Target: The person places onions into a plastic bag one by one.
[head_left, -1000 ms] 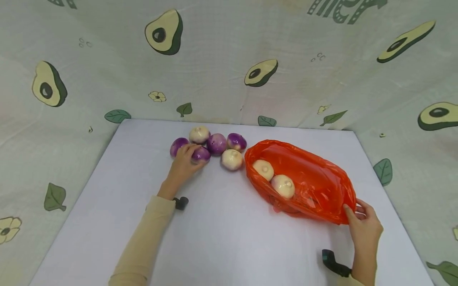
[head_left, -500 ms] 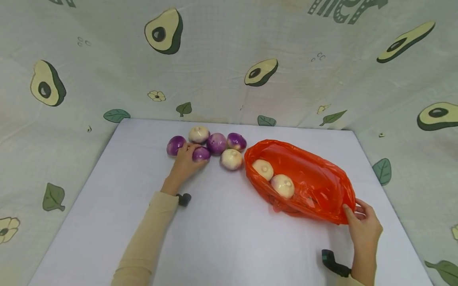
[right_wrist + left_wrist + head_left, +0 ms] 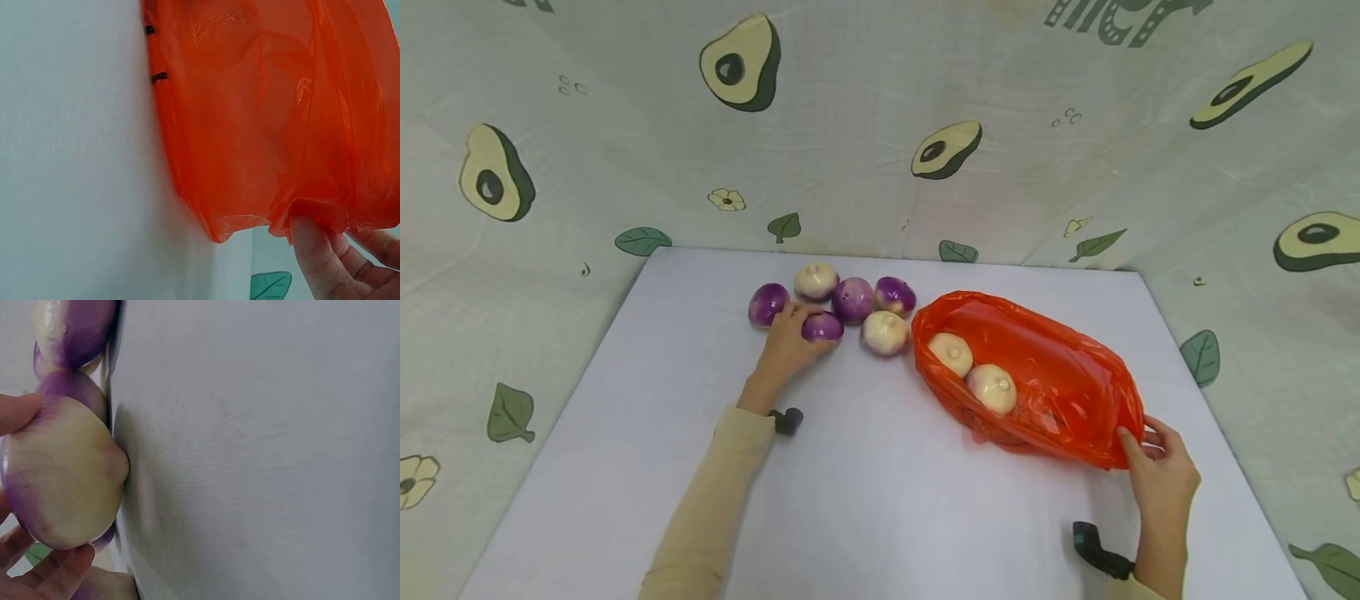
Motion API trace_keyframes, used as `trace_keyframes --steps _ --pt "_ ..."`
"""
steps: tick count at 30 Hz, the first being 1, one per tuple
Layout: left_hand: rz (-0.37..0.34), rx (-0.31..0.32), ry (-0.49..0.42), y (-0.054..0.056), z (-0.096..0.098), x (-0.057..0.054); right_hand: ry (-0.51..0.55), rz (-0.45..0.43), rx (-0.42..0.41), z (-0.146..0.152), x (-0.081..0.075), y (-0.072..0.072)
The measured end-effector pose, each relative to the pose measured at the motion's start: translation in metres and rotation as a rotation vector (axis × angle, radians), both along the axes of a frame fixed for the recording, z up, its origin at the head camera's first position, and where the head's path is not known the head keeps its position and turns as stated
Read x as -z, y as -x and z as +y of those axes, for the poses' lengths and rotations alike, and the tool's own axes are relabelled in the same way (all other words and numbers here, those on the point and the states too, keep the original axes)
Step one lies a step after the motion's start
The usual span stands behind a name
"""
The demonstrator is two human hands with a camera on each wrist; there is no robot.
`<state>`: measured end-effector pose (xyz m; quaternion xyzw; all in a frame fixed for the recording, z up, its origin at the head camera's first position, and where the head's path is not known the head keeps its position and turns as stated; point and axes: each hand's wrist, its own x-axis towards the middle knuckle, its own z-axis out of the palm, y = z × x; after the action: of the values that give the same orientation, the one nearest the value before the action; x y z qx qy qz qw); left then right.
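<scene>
The left hand [image 3: 784, 346] has its thumb and fingers around a round, glossy vegetable of purple and cream colour [image 3: 822, 326], which is at the near side of a loose group on the white desk [image 3: 887, 500]. Five similar vegetables are about it: one purple [image 3: 768, 305] just beside the fingers, the others behind and to the right. The right hand [image 3: 1165, 475] pinches the rim of a thin red plastic bag [image 3: 1045, 367] at its near right corner. This bag lies on its side with the mouth wide, and two cream-coloured round vegetables [image 3: 992, 388] rest inside, near its left end. Small black marks [image 3: 160, 77] are on the bag (too small for me to read). Behind, a pale cloth with printed avocados [image 3: 850, 100] carries large grey-green letters [image 3: 1123, 21], cut by the top edge, which seem to say "mer".
</scene>
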<state>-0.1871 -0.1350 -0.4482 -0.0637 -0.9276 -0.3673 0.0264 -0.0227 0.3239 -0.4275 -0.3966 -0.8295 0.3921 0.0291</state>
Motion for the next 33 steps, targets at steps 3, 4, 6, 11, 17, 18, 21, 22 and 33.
trace_keyframes --steps 3,4,6,11,17,18,21,22,33 --pt "0.003 0.010 -0.020 -0.005 0.000 0.000 -0.001 0.003 0.004 0.000 0.001 0.001" --pt "0.005 0.008 -0.027 -0.006 0.000 0.000 -0.003 0.001 0.004 0.001 0.001 0.001" --pt "0.002 0.004 -0.035 -0.008 0.001 0.001 -0.004 -0.001 0.003 0.001 0.000 0.001" --pt "0.008 0.010 -0.045 -0.010 0.002 0.004 0.008 -0.008 -0.002 0.002 -0.002 0.001" --pt "0.024 0.021 -0.055 -0.012 0.005 0.005 0.009 -0.007 0.004 0.002 -0.002 0.000" --pt "0.026 0.023 -0.055 -0.012 0.006 0.005 0.010 -0.006 0.005 0.002 -0.002 0.000" --pt "0.038 0.029 -0.064 -0.015 0.008 0.004 0.010 -0.001 0.005 0.001 -0.001 -0.001" --pt "0.045 0.032 -0.068 -0.016 0.009 0.003 0.013 0.001 0.005 0.001 -0.001 -0.001" --pt "0.193 0.059 -0.183 -0.028 0.027 -0.018 0.000 0.006 -0.002 0.001 0.000 -0.003"
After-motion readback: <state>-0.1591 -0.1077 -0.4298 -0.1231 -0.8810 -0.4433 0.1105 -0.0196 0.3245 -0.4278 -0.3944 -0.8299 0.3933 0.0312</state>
